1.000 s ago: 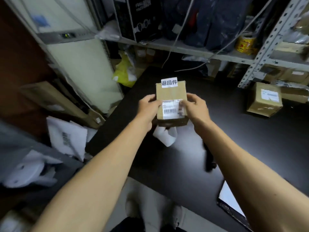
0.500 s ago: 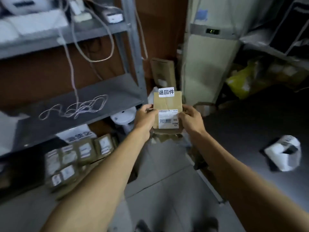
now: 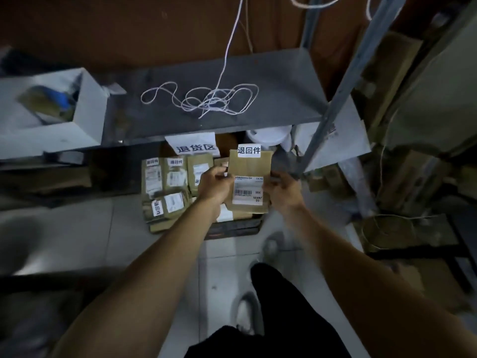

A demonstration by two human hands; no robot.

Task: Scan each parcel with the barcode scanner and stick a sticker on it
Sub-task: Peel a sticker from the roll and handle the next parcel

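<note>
I hold a small brown cardboard parcel (image 3: 249, 182) in front of me with both hands. It carries a white sticker (image 3: 248, 150) with black characters at its top edge and a white barcode label (image 3: 248, 189) on its face. My left hand (image 3: 214, 186) grips its left side and my right hand (image 3: 283, 192) grips its right side. Below and to the left, several similar parcels (image 3: 167, 182) with the same white stickers lie in a low tray on the floor. No barcode scanner is in view.
A grey metal shelf (image 3: 271, 86) with a tangled white cord (image 3: 206, 99) juts out above the parcels; its upright post (image 3: 343, 91) stands right of my hands. A paper sign (image 3: 194, 146) hangs from the shelf edge. An open white box (image 3: 51, 112) sits left. Cardboard boxes (image 3: 402, 177) crowd the right.
The view has swung from the black table to the left and down to the floor-level shelf. The parcel stays gripped in both hands and now hangs over the stacked stickered parcels.
</note>
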